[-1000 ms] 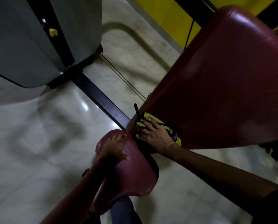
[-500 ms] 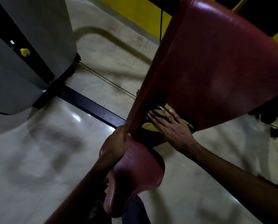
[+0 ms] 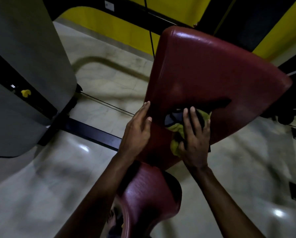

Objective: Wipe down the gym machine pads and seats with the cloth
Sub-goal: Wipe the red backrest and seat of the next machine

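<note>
Both hands on the big dark-red vinyl back pad point(image 3: 212, 69) in the head view: left hand point(image 3: 137, 133) flat on its left edge, fingers straight and together, right hand point(image 3: 195, 134) pressing the yellow-and-black cloth point(image 3: 175, 131) onto the lower part, fingers spread flat, smaller dark-red seat point(image 3: 149, 194) just below

My left hand point(image 3: 137, 133) rests on the left edge of the back pad point(image 3: 212, 71). Just to its right, my right hand point(image 3: 195, 141) presses the cloth point(image 3: 175, 130) flat against the pad's lower part. The seat point(image 3: 147, 200) sits below the pad, between my forearms. The weight-stack housing point(image 3: 26, 57) stands well apart on the left, and a frame bar point(image 3: 92, 133) on the floor point(image 3: 40, 186) runs from it toward the pad.
</note>
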Motion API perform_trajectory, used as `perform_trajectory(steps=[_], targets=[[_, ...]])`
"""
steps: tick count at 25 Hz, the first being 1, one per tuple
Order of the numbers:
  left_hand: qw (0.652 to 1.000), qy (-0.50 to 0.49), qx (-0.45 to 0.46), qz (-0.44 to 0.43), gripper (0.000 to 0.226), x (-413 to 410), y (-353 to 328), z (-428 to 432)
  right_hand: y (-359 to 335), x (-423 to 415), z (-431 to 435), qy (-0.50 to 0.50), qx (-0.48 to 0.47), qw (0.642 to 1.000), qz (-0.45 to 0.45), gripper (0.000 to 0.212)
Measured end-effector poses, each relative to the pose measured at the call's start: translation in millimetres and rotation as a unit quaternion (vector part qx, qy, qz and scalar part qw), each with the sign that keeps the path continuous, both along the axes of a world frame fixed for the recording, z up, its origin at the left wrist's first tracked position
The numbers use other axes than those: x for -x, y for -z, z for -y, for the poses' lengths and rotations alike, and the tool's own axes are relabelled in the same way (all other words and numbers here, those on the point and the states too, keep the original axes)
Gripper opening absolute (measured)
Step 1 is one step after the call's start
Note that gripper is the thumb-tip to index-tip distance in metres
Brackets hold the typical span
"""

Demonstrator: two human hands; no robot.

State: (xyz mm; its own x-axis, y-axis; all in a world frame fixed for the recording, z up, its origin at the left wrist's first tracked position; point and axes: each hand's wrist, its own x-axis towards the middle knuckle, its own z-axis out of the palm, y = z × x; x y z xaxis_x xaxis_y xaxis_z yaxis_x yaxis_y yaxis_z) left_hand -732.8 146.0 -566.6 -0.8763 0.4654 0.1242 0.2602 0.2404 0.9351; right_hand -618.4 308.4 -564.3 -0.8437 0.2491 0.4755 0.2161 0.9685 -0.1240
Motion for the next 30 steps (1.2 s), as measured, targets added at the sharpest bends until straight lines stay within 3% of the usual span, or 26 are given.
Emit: perform_trajectory(steps=[3,7,11,14,19,21,25,30], targets=[[0.997,-0.018,0.003,-0.077,0.051,10,-32,-11,-43,23,-1,0.009,0.094,0.995,-0.044,0.098],[0.979,-0.014,0.07,-0.191,0.053,24,-88,-39,-65,21,-24,-0.027,0.05,0.998,-0.032,0.098],[0.968,0.005,0.097,-0.231,0.056,38,-114,-52,-77,13,-35,0.06,0.113,0.987,-0.102,0.092],[0.956,-0.003,0.125,-0.264,0.06,52,-124,-58,-85,42,-14,0.093,0.116,0.984,-0.098,0.081],[0.947,0.068,0.182,-0.254,0.072,62,-131,-42,-90,41,-24,0.065,0.081,0.994,-0.033,0.103],[0.937,0.092,0.216,-0.258,0.069,68,-135,-40,-91,18,-41,0.106,0.108,0.987,-0.058,0.098],[0.905,0.081,0.236,-0.346,0.062,65,-131,-40,-115,30,-39,0.199,0.173,0.959,-0.1,0.095],[0.861,0.138,0.286,-0.398,0.079,78,-133,-55,-130,50,-50,0.14,0.13,0.977,-0.096,0.093]])
